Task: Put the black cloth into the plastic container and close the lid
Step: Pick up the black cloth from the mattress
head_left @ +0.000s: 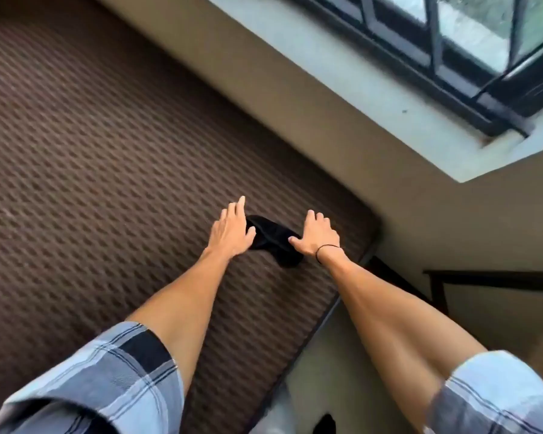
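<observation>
A small black cloth [268, 238] lies bunched on a brown patterned mattress [91, 151], near its far right corner. My left hand [231, 231] rests palm down at the cloth's left end, fingers stretched out and thumb touching the fabric. My right hand [318, 236] is at the cloth's right end, with its fingers curled and its thumb pressed on the fabric; a thin black band circles that wrist. A blurred pale, translucent shape [276, 415] shows at the bottom edge beside the mattress; I cannot tell if it is the plastic container.
A beige wall [264, 89] runs behind the mattress, with a window sill [389, 114] and dark window frame above. Right of the mattress are a gap, a dark wooden frame [483, 281] and a small dark object [326, 422] on the floor.
</observation>
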